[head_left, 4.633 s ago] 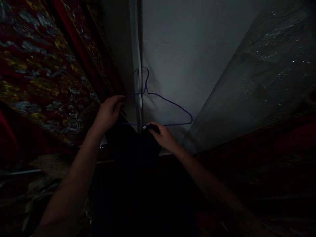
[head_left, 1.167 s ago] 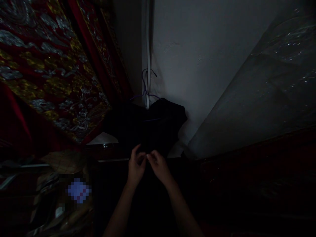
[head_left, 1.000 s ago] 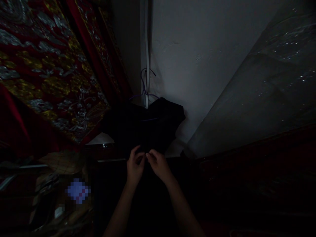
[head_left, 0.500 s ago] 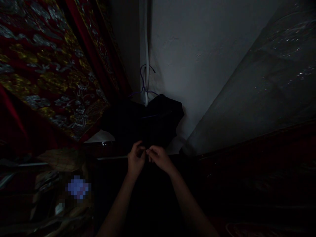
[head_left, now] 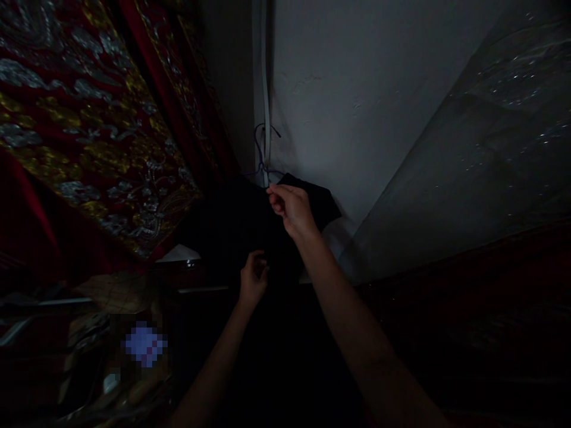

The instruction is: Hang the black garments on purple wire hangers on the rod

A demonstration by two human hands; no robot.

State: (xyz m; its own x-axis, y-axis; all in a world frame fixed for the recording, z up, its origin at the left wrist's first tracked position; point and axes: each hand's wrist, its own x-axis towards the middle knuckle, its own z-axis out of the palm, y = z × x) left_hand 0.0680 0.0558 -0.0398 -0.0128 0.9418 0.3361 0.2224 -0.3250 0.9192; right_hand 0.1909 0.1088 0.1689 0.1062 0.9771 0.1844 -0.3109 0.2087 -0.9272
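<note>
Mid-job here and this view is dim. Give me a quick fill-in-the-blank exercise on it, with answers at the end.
1. The dark garment has its shoulders on a wire ____.
2. Of the left hand and the right hand, the one higher in the picture is the ____.
3. The embroidered cloth bears gold and silver patterns on a ____ ground.
4. The pixelated patch lies in the picture's lower ____ part.

Missing words: hanger; right; red; left.

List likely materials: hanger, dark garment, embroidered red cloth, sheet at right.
Hanger: probably coated metal wire, purple; thin, round, bent into a hook.
Dark garment: matte fabric, by its soft drape; too dark to tell the fibre.
Embroidered red cloth: textile with shiny gold and silver thread or sequins; raised motifs glint.
Sheet: likely glossy clear plastic; see-through, wrinkled, sharp highlights.
</note>
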